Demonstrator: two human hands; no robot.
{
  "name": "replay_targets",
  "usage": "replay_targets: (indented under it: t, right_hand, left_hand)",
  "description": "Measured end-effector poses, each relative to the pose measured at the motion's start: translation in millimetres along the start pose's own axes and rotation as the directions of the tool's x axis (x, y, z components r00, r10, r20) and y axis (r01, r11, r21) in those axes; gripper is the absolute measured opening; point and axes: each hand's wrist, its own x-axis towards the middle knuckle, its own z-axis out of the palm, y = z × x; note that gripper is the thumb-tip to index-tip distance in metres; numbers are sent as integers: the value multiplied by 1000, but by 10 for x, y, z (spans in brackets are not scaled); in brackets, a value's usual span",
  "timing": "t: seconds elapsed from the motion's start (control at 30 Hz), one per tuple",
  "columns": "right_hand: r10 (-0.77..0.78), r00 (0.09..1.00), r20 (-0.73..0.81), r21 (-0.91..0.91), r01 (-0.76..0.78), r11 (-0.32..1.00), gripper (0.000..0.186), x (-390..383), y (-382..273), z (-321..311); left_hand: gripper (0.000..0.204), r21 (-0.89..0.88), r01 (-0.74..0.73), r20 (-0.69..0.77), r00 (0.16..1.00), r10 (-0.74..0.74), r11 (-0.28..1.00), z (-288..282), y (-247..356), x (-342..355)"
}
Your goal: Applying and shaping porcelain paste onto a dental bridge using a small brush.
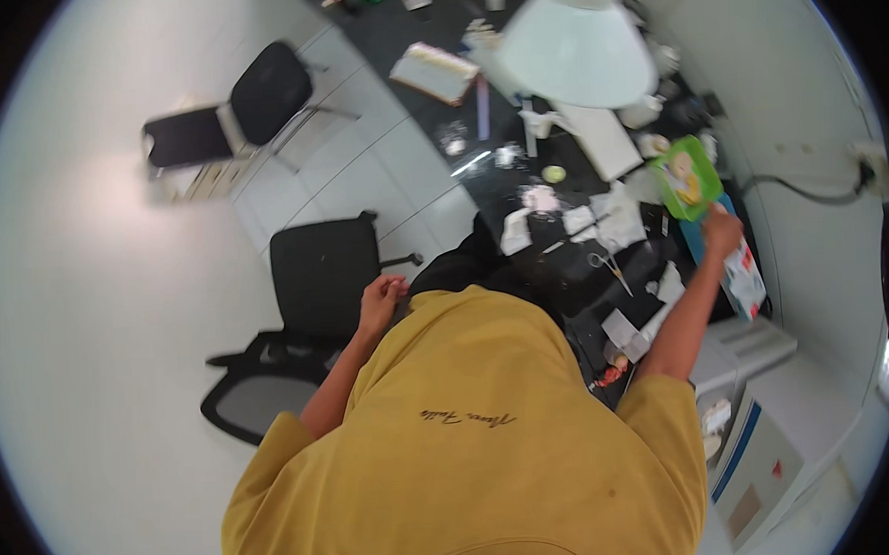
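Observation:
My left hand (382, 300) hangs beside my left hip near the black office chair, fingers curled; anything inside is too small to make out. My right hand (722, 230) reaches to the desk's right side, fingers closed on something unclear over a blue flat item (742, 269), just below a green plastic basket (700, 187) with small things inside. Left of that arm lie scissors (611, 268), white tissues (619, 228), a pinkish powdery patch (542, 199) and a small round pale-green item (554, 173) on the black desktop (564, 282).
A large white lamp hood (574, 54) overhangs the desk's far part, beside a white pad (597, 137) and a pale tray (434, 72). Behind me to the left stand a black office chair (320, 273) and another chair (263, 97). A wall socket (871, 170) and grey cabinet (779, 441) are at right.

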Motion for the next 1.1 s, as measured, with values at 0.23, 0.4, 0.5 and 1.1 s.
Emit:
replay_targets:
  t: [0.23,0.4,0.5,1.1]
  right_hand:
    - [158,986,44,728,-140,672,41,-481,-490,-1250]
    - [6,996,-84,704,55,709,29,-1807,-1624,-2328]
    - [-343,939,2,809,200,553,18,-2517,-2056,-2269]
    - [370,599,710,-2,-524,852,55,-5737,-3385,945]
  left_hand:
    - [20,-62,157,-201,965,-166,986,-235,-468,132]
    - [18,-93,36,-186,981,-53,995,-436,-435,844]
    - [18,33,-14,-63,998,17,999,-557,-166,1456]
    - [28,629,-717,776,603,-187,300,-844,-662,4293]
